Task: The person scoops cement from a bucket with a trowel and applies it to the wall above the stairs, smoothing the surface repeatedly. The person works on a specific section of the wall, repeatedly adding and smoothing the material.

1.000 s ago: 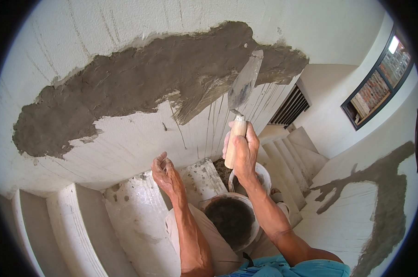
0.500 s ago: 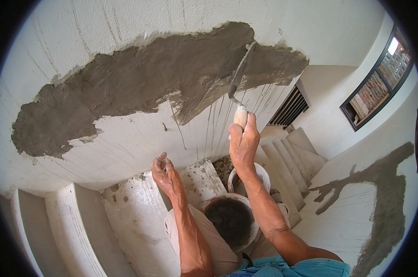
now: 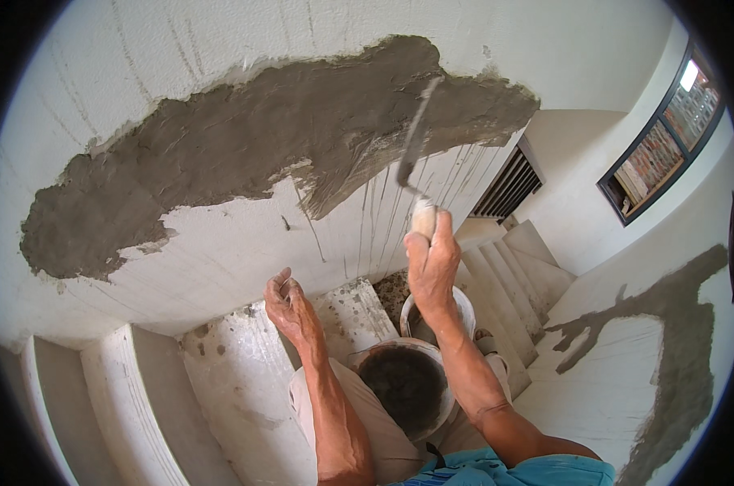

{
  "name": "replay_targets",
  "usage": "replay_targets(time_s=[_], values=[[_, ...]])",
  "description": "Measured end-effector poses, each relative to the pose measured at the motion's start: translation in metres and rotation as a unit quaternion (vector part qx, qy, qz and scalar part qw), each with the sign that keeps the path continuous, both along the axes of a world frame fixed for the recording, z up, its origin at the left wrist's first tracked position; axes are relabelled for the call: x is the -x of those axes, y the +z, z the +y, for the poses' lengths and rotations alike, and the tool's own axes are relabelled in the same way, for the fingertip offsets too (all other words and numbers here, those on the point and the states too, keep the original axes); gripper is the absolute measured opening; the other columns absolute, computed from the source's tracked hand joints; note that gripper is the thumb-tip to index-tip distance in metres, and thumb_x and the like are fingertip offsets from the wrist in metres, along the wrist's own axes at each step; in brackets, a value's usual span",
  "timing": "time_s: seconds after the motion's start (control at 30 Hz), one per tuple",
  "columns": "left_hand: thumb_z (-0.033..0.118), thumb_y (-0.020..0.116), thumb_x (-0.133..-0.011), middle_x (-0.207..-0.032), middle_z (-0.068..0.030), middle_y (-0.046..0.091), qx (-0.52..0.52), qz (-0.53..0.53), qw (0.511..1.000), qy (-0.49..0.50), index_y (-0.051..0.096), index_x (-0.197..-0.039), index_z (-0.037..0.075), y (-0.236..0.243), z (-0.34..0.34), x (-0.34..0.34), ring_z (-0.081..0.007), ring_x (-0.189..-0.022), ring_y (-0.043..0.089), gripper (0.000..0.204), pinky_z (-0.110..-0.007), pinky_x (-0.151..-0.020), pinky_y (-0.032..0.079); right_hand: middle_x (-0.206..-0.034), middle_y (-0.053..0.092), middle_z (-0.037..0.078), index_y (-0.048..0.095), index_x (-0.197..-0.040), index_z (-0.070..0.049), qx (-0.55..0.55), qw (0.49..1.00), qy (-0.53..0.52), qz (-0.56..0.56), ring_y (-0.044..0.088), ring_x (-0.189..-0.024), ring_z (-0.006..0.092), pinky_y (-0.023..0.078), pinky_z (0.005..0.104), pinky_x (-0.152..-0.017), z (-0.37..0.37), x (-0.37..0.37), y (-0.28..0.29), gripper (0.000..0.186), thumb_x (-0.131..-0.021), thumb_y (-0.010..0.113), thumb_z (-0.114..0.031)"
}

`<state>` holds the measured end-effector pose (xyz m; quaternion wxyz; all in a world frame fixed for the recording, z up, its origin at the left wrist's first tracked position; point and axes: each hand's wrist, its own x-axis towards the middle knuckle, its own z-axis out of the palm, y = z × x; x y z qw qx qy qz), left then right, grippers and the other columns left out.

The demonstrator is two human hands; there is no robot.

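Observation:
My right hand [image 3: 432,263] grips the pale handle [image 3: 424,215] of a trowel. Its blade [image 3: 416,130] is seen edge-on against a long, rough patch of grey mortar [image 3: 221,146] on the white wall [image 3: 91,312]. Whether the blade touches the mortar I cannot tell. My left hand [image 3: 290,304] hovers lower and to the left, near the wall's foot, its fingers curled toward the thumb; what, if anything, they hold is too small to make out. Between my forearms a bucket of dark grey mortar [image 3: 399,389] stands by my knees, with a second pale bucket [image 3: 464,312] behind it.
White stair treads [image 3: 108,377] descend on the left and more steps [image 3: 505,292] lie at the right. Beyond are a slatted dark opening [image 3: 505,186] and a dark-framed window [image 3: 663,138]. The right-hand wall [image 3: 586,389] carries another grey patch [image 3: 683,356].
My right wrist has turned, so the trowel blade has gone from face-on to edge-on, its tip shifted left and up. My left hand has barely moved.

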<state>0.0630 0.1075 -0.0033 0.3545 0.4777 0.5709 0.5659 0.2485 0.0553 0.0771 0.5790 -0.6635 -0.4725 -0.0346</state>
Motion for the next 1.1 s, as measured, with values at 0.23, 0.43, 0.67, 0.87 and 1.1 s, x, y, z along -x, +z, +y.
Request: replay_targets(time_s=[0.23,0.43,0.67,0.87,1.1], values=[[0.014,0.054,-0.094,-0.113,-0.0176,0.066,-0.01,0.014,1.0,-0.004,0.065,-0.109,-0.003,-0.003,0.002,0.001,-0.0267,-0.092,0.06,0.025,-0.041,-0.086,0.048,-0.071,0.057,0.012,0.053,-0.104,0.002,-0.026,0.999,-0.008,0.018,0.054,-0.058,0.0209,0.046,0.0368,-0.056,0.018,-0.029,-0.001,0.021,-0.086,0.053,-0.008],[0.014,0.054,-0.095,-0.112,-0.0173,0.065,-0.001,0.006,1.0,-0.006,0.065,-0.111,-0.003,0.002,-0.002,0.001,-0.0264,-0.093,0.06,0.026,-0.041,-0.086,0.048,-0.078,0.06,0.023,0.052,-0.107,0.004,0.014,0.998,0.041,-0.047,0.061,-0.068,0.0389,0.048,0.0464,-0.063,0.008,-0.008,0.006,0.023,-0.088,0.058,-0.007],[0.014,0.054,-0.095,-0.113,-0.0177,0.064,0.001,0.009,1.0,-0.006,0.065,-0.112,-0.002,-0.001,0.001,0.003,-0.027,-0.096,0.06,0.026,-0.041,-0.088,0.048,-0.076,0.059,0.023,0.052,-0.109,0.005,0.002,0.999,0.031,0.016,0.061,-0.068,0.0391,0.049,0.0463,-0.063,0.006,-0.019,0.008,0.027,-0.087,0.06,-0.008],[0.013,0.055,-0.095,-0.114,-0.0171,0.064,0.014,0.01,1.0,-0.005,0.065,-0.111,-0.002,-0.003,0.001,0.001,-0.0274,-0.097,0.061,0.024,-0.042,-0.088,0.049,-0.077,0.06,0.023,0.052,-0.108,0.005,0.011,0.998,-0.015,-0.058,0.063,-0.068,0.0397,0.05,0.0468,-0.064,0.012,-0.023,0.009,0.027,-0.087,0.06,-0.008],[0.012,0.055,-0.094,-0.115,-0.0176,0.064,0.004,0.011,1.0,-0.011,0.065,-0.112,-0.001,-0.006,0.002,0.002,-0.0285,-0.098,0.063,0.024,-0.042,-0.088,0.051,-0.078,0.06,0.024,0.054,-0.109,0.006,-0.013,0.995,0.082,-0.05,0.064,-0.071,0.0408,0.051,0.0459,-0.064,0.002,-0.005,0.01,0.028,-0.083,0.06,-0.004]])
